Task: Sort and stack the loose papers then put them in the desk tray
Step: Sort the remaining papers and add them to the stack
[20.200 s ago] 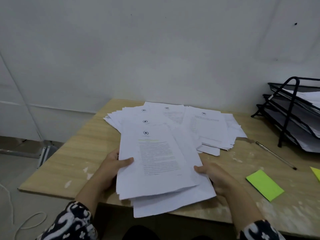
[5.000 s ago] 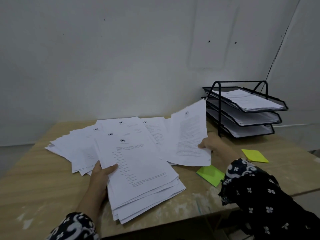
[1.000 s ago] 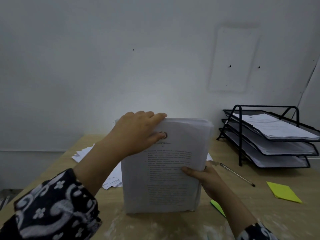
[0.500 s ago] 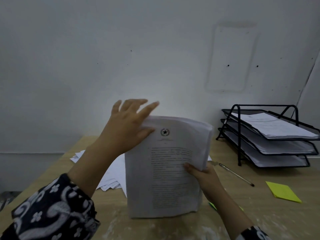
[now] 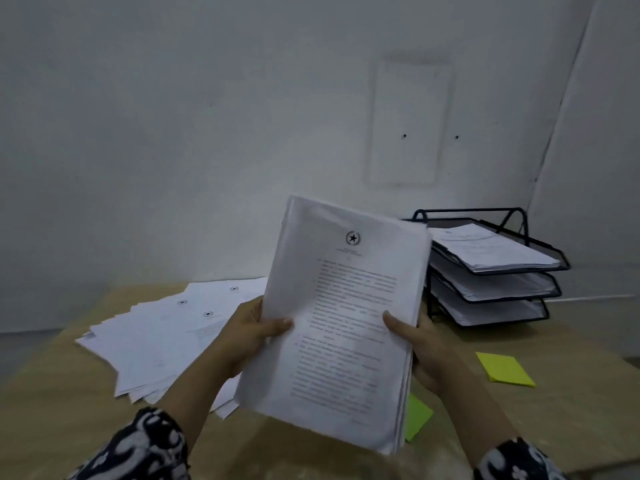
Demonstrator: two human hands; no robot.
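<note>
The left hand (image 5: 247, 336) grips the left edge of a thick squared stack of white printed sheets (image 5: 341, 317), thumb laid across the front page and fingers curled behind. The right hand (image 5: 420, 344) grips the right edge the same way, thumb on the print, fingers hidden behind the paper. Between them the stack is held up off the pale wooden desk (image 5: 52, 393), tilted with its top leaning toward the upper right of the frame, a star emblem at the head of the front page.

In the lower left of the frame, behind the left hand, a fanned spread of loose white papers (image 5: 156, 341) lies flat on the desk, overlapping and not squared. At the right, behind the stack's upper corner, stands a black three-tier wire desk tray (image 5: 512, 271); each tier already carries sheets. Two lime-green sticky-note pads lie on the desk: one (image 5: 504, 370) near the right hand, the other (image 5: 417, 415) partly under the stack's lower corner.

The step in hand looks like the transfer of one finished stack to the tray. The next move calls for carrying it rightward, levelling it, and sliding it into a tier without catching the frame or letting sheets splay. Which tier is meant cannot be told. The spread on the left remains to be gathered.
</note>
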